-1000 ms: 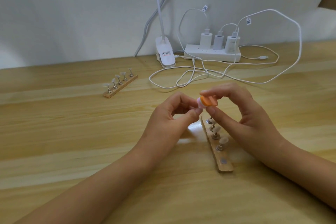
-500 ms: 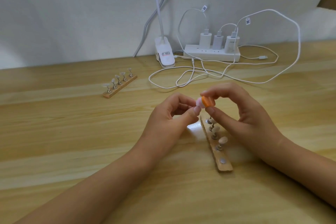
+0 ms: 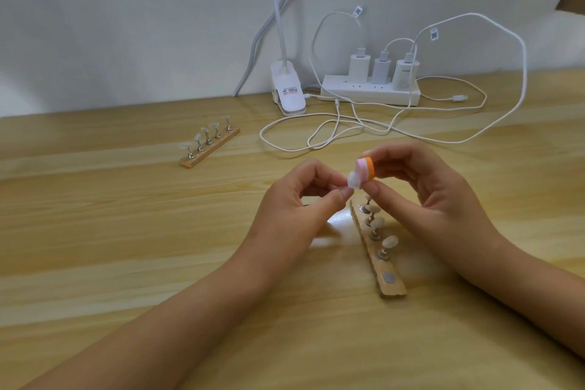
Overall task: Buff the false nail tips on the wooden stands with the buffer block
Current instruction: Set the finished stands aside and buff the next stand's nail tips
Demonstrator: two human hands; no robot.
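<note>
Bare table (image 3: pixel 126 231) lies open to the left of the left hand (image 3: pixel 297 209) and along the near edge. The near stand (image 3: pixel 376 250) sits between the wrists, under the right hand (image 3: pixel 437 196). The far stand (image 3: pixel 209 142) stands alone, back left. Loose cables (image 3: pixel 348 130), power strip (image 3: pixel 370 93) and lamp clip (image 3: pixel 288 92) crowd the rear.

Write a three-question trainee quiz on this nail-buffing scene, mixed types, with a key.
1. True or false: the right hand holds the buffer.
2. What does the left hand pinch? A) a cable B) a nail tip C) a plug
3. Fill in: the near stand has one bare ____ at its near end; the far stand is full.

Key: 1 true; 2 B; 3 magnet
</note>
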